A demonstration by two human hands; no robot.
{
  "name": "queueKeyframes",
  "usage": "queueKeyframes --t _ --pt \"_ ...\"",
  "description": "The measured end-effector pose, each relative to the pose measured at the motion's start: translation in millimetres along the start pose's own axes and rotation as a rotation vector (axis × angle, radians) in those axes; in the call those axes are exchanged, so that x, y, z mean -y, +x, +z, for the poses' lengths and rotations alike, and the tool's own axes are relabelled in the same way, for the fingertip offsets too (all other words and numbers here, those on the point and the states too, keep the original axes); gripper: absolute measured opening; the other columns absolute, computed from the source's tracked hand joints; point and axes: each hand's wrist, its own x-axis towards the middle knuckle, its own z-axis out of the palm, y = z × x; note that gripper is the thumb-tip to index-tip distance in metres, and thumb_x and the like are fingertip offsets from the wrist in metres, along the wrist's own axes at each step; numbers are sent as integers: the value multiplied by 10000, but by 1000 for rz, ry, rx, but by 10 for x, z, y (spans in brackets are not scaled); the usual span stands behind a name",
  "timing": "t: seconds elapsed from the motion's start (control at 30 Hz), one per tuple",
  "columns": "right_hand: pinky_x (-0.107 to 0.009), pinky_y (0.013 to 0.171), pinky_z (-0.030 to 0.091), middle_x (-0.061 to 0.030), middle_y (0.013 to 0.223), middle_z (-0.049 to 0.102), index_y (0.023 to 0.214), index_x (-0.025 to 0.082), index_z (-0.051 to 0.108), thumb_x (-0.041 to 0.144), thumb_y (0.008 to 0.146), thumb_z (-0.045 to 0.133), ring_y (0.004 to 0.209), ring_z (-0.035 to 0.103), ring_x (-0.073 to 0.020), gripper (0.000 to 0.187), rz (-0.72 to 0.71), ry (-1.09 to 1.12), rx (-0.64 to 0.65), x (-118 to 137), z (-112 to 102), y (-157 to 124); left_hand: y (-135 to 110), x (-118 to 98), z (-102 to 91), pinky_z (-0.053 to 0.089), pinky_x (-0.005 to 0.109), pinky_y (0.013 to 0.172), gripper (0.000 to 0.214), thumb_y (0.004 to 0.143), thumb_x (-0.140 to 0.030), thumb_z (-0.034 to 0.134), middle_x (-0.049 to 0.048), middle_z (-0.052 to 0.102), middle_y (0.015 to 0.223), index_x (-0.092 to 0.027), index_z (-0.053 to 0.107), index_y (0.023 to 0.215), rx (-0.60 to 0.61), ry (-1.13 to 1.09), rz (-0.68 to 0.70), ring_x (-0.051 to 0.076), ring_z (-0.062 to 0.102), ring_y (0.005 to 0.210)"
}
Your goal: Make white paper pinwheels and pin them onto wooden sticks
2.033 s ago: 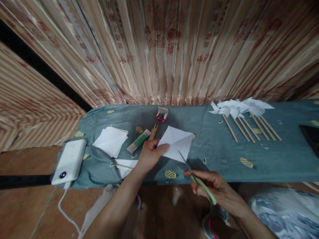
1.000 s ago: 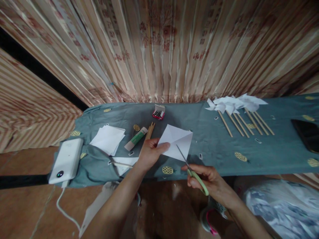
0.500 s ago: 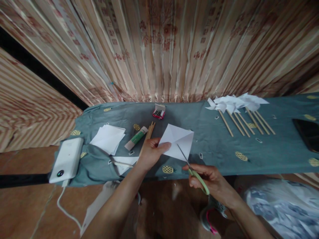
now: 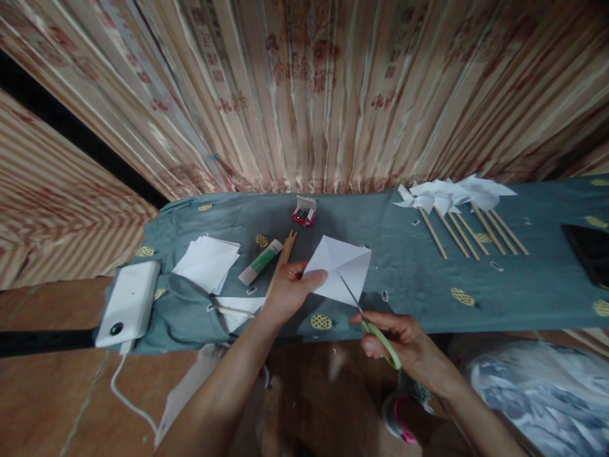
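Holding small pieces (image 4: 301, 214), the red box (image 4: 307, 204) stands open; left grip (image 4: 289, 291) pinches paper (image 4: 345, 263), right grip (image 4: 403, 339) clasps scissors (image 4: 379, 336).

compared with two seconds ago, the scissors (image 4: 372, 329) in the right hand (image 4: 402, 337) reach further up the paper sheet (image 4: 347, 263), their tip lying closer to its middle instead of nearer the lower edge. the left hand (image 4: 289, 289) and the sheet it pinches sit further right over the cloth (image 4: 419, 304), so that the pineapple print (image 4: 363, 246) by the sheet's right corner shows only as a sliver, where more of it peeks out before. the bundle of sticks (image 4: 286, 247) beside the left hand is less covered, showing more of its length. the view itself is turned slightly, and more of the dark flat object (image 4: 590, 254) at the right edge comes into sight.
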Motion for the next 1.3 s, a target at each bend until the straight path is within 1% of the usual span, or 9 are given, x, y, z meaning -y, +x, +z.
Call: queueKeyframes --t 0.23,0.4,0.5,0.63,0.7,0.8,0.9,1.1,1.3 --pt "-206 504 385 15 659 611 955 174 691 448 667 774 560 463 -77 406 -12 -144 78 23 -28 -18 0 -64 3 344 227 513 230 580 -339 762 -20 596 538 -124 695 628 -27 1 8 102 481 502" --pt "-209 524 411 0 712 641 999 187 697 432 686 766 600 506 -92 404 -24 -222 161 74 -218 -54 54 -131 -87 382 236 530 249 549 -328 784 1 629 561 -113 711 650 -94 -62 44 114 514 509" --pt "-242 572 461 -11 718 668 974 189 719 431 661 785 636 571 -125 401 -50 -229 47 118 -388 -51 56 -137 -112 406 249 549 263 540 -331 789 20 658 602 -120 731 686 -89 -74 44 132 541 533" --pt "-252 646 492 -6 732 704 934 220 720 416 579 839 687 623 -142 422 -217 -123 -354 208 -503 6 -17 -93 -31 363 233 506 232 552 -349 767 5 618 553 -133 709 614 9 46 -8 124 504 504" --pt "-255 655 500 -7 757 717 937 229 712 395 542 857 706 631 -147 452 -290 -110 -444 246 -505 48 -66 -60 44 333 222 484 228 570 -355 743 -6 583 521 -132 696 585 110 132 -37 112 473 487" --pt "-278 641 507 -15 770 721 986 213 705 383 528 858 687 629 -157 511 -334 -225 -414 259 -506 104 -119 -17 147 300 212 463 225 585 -346 711 -22 527 478 -127 673 554 256 229 -65 94 426 463" --pt "-296 634 506 -20 757 720 1048 185 697 379 565 838 648 616 -155 539 -336 -423 -409 232 -557 132 -140 7 198 256 204 443 226 589 -340 695 -37 473 460 -131 634 526 330 289 -55 83 383 453" --pt "-286 590 506 -58 825 735 1093 158 673 420 574 812 664 634 -173 597 -369 -460 -445 211 -632 123 -172 32 228 240 208 451 231 638 -345 641 -40 434 485 -145 601 528 380 418 28 92 373 484" --pt "-243 511 412 9 626 659 1038 181 713 345 694 722 522 521 -115 381 -396 -837 -405 219 -499 132 -154 48 236 192 228 465 266 650 -247 616 -57 346 450 -167 508 421 342 635 200 78 320 464"
